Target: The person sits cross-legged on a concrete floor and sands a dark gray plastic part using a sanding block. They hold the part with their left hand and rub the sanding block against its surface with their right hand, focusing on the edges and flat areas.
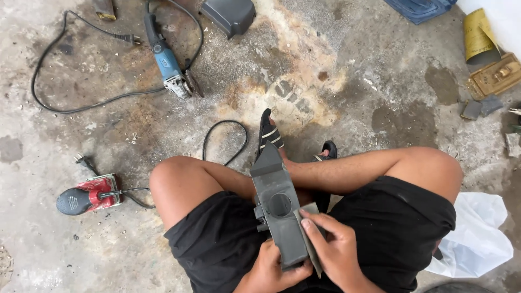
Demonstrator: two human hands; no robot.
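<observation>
A long grey plastic panel [278,203] with a round recess lies lengthwise between my knees, over my black shorts. My left hand [271,268] grips its near end from below. My right hand [332,244] presses a folded piece of grey sandpaper [310,214] against the panel's right edge, fingers curled over the sheet.
On the stained concrete floor lie a blue angle grinder [168,62] with its black cord, a red palm sander [89,196] at left, a grey plastic part [229,15] at top, a sandpaper roll [478,37] and sanding block [495,77] at right, and a white plastic bag [480,233].
</observation>
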